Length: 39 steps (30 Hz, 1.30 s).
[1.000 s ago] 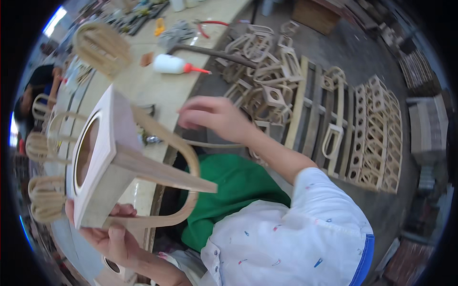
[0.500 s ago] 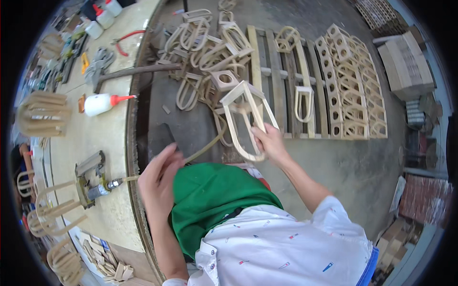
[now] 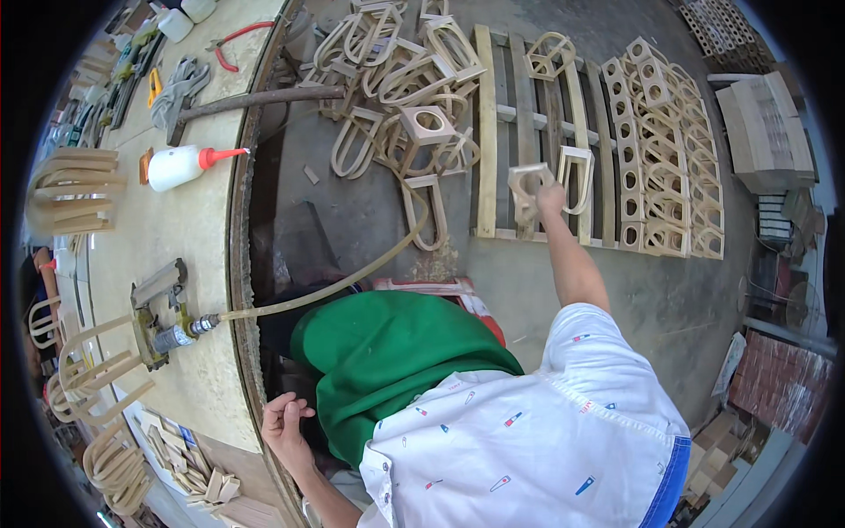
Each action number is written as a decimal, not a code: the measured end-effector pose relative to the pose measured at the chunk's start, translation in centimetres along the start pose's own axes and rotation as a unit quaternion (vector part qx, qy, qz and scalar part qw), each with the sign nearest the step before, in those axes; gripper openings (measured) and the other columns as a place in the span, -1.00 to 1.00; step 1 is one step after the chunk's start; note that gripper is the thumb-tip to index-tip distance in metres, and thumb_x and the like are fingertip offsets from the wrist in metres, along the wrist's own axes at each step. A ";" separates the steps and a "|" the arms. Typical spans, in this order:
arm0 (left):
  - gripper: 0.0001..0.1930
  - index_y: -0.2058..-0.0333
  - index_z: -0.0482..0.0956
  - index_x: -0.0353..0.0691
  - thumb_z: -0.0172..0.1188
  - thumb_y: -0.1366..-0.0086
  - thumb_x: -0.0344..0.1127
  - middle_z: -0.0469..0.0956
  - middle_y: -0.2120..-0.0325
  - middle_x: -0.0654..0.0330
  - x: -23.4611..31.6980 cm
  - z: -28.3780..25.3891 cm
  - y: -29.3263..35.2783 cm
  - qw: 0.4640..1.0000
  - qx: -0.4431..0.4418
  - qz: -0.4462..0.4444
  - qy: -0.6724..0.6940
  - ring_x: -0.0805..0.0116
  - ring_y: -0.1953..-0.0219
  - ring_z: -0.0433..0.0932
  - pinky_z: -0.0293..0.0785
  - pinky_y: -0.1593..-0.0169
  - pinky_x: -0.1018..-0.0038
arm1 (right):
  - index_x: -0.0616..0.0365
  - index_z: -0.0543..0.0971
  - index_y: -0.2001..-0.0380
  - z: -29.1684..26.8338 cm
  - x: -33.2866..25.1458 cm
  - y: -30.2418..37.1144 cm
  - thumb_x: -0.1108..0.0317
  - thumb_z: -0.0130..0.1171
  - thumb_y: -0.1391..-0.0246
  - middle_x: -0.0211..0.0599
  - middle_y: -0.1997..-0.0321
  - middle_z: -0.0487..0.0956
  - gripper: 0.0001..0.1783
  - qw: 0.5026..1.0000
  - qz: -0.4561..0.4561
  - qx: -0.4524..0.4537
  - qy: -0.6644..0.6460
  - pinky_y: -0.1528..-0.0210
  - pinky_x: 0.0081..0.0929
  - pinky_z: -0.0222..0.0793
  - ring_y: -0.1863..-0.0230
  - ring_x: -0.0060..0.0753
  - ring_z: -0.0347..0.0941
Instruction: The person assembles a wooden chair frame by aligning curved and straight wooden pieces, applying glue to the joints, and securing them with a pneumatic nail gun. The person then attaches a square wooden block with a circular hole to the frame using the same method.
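Observation:
My right hand [image 3: 552, 199], arm stretched out over the wooden pallet [image 3: 485, 132], is closed on a pale wooden frame [image 3: 526, 180]. That frame has a flat end piece and is blurred; its far side is hidden. Beside it on the pallet lies another wooden frame [image 3: 576, 180] with a rounded end, and a third wooden frame [image 3: 551, 56] is farther back. My left hand [image 3: 287, 429] hangs by the near edge of the workbench [image 3: 198, 238], its fingers loosely bent and apart, holding nothing.
Loose wooden frames [image 3: 422, 128] are heaped on the floor left of the pallet. Stacked frames [image 3: 656, 150] fill its right side. A nail gun [image 3: 163, 321] with a hose [image 3: 352, 286] crossing past my lap, a glue bottle [image 3: 180, 167] and a hammer [image 3: 255, 99] lie on the bench.
My right hand has carried the wooden frame away from my lap, forward and right over the pallet. My left hand has moved back toward me along the bench edge.

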State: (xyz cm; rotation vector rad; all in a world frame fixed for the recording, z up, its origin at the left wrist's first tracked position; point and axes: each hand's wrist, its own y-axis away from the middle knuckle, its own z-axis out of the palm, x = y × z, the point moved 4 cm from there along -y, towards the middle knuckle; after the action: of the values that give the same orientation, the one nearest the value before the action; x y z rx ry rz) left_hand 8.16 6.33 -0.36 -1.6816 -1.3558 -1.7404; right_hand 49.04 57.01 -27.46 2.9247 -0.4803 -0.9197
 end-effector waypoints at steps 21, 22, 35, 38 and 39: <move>-0.73 0.46 0.45 -0.23 -0.01 -0.36 -0.19 0.28 0.68 0.31 -3.8 -5.4 4.8 0.981 0.181 -0.054 -0.039 0.55 0.63 0.23 0.18 0.55 0.52 | 0.26 0.56 0.10 4.5 -17.1 30.7 0.33 0.08 -0.15 -0.01 0.13 0.60 -0.69 0.808 -0.407 -0.426 -0.018 -0.02 -0.23 0.38 0.05 0.05 0.51; -0.69 0.51 0.43 -0.28 -0.01 -0.35 -0.19 0.30 0.69 0.24 -3.5 -5.8 5.0 0.974 0.212 -0.040 -0.071 0.50 0.62 0.27 0.23 0.52 0.47 | 0.29 0.57 0.10 1.6 -21.9 33.0 0.37 0.08 -0.15 -0.02 0.17 0.62 -0.71 0.807 -0.403 -0.430 -0.016 0.03 -0.33 0.43 0.11 -0.07 0.56; -0.84 0.21 0.60 -0.36 0.19 -0.22 -0.50 0.63 0.36 0.17 -3.0 -13.0 12.0 0.919 0.394 0.016 -0.018 0.48 0.40 0.58 0.50 0.27 0.58 | 0.26 0.43 -0.02 1.7 -47.3 54.3 0.53 0.19 0.00 -0.04 -0.03 0.45 -0.55 0.481 -0.820 -0.272 -0.150 -0.19 -0.17 0.18 -0.11 0.02 0.33; -0.81 0.21 0.60 -0.35 0.24 -0.19 -0.44 0.62 0.37 0.16 -1.6 -15.8 11.8 0.908 0.409 -0.005 -0.092 0.46 0.39 0.57 0.50 0.26 0.53 | 0.24 0.39 -0.07 4.9 -49.1 54.0 0.45 0.23 0.03 -0.02 -0.03 0.44 -0.46 0.478 -0.843 -0.235 -0.072 -0.19 -0.10 0.14 -0.10 0.04 0.32; -0.79 0.20 0.59 -0.35 0.26 -0.18 -0.42 0.62 0.37 0.14 -1.0 -16.9 11.1 0.895 0.421 0.020 -0.145 0.44 0.38 0.57 0.50 0.25 0.51 | 0.24 0.38 -0.08 5.8 -49.4 53.7 0.43 0.25 0.04 -0.01 -0.03 0.44 -0.44 0.476 -0.847 -0.233 -0.048 -0.19 -0.09 0.14 -0.09 0.05 0.32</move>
State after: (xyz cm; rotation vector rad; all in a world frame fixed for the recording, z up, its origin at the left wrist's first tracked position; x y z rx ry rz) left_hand 7.80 -12.92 5.75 -1.4340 -1.8189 -0.6695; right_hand -7.60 21.23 1.91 1.7952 2.5380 -0.7648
